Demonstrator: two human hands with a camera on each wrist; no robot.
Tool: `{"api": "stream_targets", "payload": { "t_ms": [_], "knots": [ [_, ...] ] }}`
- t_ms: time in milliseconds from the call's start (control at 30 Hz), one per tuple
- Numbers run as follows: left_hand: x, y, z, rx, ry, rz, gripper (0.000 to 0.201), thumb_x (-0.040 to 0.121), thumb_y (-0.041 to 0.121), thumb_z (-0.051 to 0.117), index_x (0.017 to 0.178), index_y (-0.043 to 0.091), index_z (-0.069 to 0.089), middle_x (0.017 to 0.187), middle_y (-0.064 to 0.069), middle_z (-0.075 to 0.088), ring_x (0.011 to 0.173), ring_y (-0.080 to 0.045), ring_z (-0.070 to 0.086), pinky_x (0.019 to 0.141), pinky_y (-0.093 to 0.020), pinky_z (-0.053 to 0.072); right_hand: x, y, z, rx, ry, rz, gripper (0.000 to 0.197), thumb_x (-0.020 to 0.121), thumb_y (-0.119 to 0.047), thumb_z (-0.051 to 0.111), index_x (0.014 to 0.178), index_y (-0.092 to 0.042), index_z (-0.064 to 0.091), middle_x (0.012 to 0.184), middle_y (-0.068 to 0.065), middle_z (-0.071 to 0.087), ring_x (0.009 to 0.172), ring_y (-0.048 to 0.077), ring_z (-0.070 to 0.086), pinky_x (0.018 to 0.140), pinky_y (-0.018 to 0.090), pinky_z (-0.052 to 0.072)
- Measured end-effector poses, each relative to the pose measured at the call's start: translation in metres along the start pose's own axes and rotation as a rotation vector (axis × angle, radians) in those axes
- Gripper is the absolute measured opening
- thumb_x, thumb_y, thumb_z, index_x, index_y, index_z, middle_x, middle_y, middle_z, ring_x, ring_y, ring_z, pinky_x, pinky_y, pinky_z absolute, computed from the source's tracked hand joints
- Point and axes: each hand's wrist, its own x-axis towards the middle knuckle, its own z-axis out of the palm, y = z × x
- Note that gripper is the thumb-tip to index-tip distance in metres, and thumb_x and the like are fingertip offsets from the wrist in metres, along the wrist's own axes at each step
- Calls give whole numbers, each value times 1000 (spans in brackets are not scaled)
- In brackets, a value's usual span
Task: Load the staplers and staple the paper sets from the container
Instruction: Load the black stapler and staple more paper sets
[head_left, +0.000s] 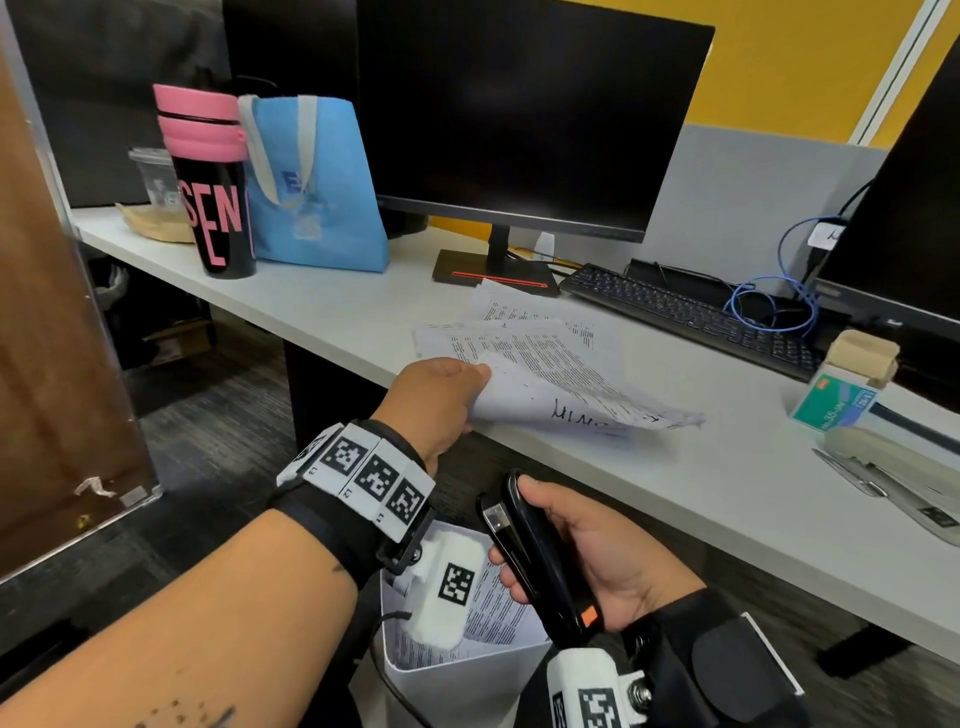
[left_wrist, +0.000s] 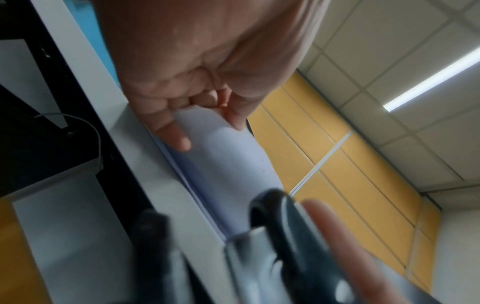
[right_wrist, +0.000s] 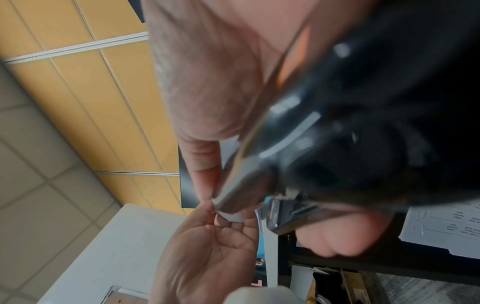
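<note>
White container (head_left: 457, 686) below bench (head_left: 675, 483) edge: printed sheets inside. Left hand (head_left: 436, 400) pinches paper set (head_left: 550, 384) at that edge. Right hand (head_left: 597, 561) grips black stapler (head_left: 540, 561) above container. Right wrist view alone shows stapler's metal nose (right_wrist: 241, 193).

White desk (head_left: 332, 312), yellow wall (head_left: 789, 62).

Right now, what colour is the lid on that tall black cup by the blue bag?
Pink; the cup's lid shows best in the head view.
</note>
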Motion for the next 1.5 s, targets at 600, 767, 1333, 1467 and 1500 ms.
{"api": "stream_targets", "payload": {
  "t_ms": [600,767,1333,1467,1500],
  "knots": [
    [-22,-41,-9,-87,-20,-342,27,96,36,57,98,9,59,71,-5,56,51,-13,48,40,-23,42,0,-6,-1,89,60,-59,54,75,-48,64,92,3,66,80,18,63,65,24,61,62,31,54],
    [-21,-36,-9,-89,0,-291,14,100,19,51,93,10,59,72,-5,54,53,-11,46,39,-20,39,5,-9,7,120,94,-71,56,76,-48,65,95,4,65,79,18,63,63,23,61,62,30,55],
    [-32,-42,-9,64,-170,-173,27,97,27,55,77,10,52,53,-4,50,45,-19,45,46,-26,38,15,-21,19,159,152,-56,45,81,-44,66,82,0,71,74,14,66,63,20,63,58,29,53],
    [-41,-31,-6,-90,-296,-394,45,90,54,58,85,10,65,65,-9,59,47,-18,50,49,-26,48,16,-19,21,132,143,-34,41,83,-41,65,86,-1,70,72,14,64,63,20,61,58,29,52],
    [-43,-28,-6,-114,-326,-424,43,88,53,61,87,10,65,69,-10,60,46,-17,49,51,-27,49,17,-18,21,130,150,-33,39,85,-40,64,90,-1,68,73,14,63,62,21,61,57,29,52]
  ]
}}
